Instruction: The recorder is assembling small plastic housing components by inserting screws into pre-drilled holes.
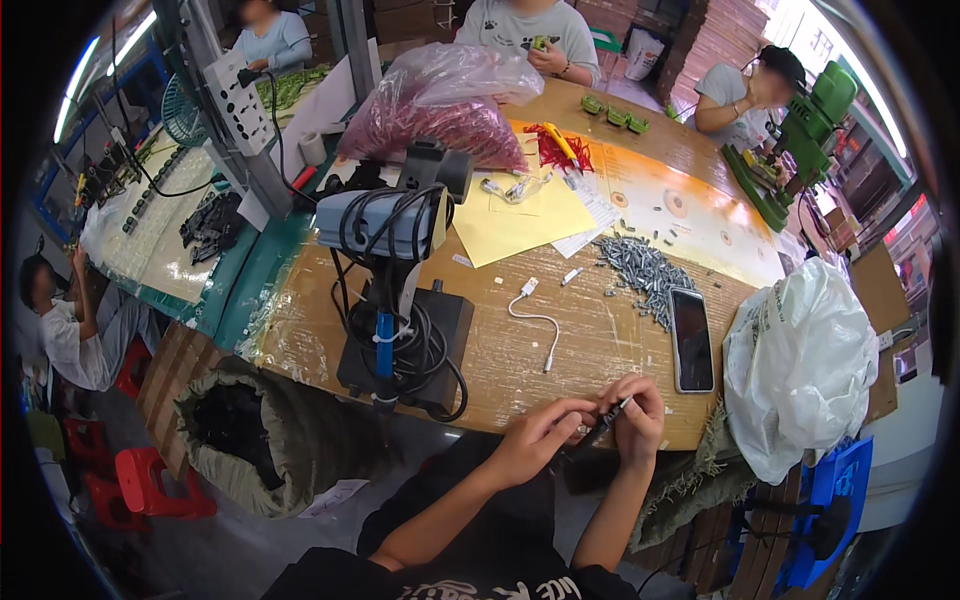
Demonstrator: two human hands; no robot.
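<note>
Close to the table's front edge, my left hand (pixel 540 440) and my right hand (pixel 638 425) come together around a slim black piece (pixel 602 430) with a pale tip. Fingers of both hands are closed on it; its exact kind is too small to make out. Beyond them on the wooden table (pixel 490 385) lies a short white USB cable (pixel 540 318). A loose heap of small grey metal pieces (pixel 645 272) spreads farther off. To the right of that heap rests a phone (pixel 692 342) with a dark screen.
A black box (pixel 405 350) and a cable-wrapped device (pixel 370 222) stand left. Yellow paper (pixel 525 228) and a bag of reddish pieces (pixel 440 115) lie behind. A white plastic bag (pixel 800 370) bulges at right, near a green press (pixel 800 145). Several people sit around.
</note>
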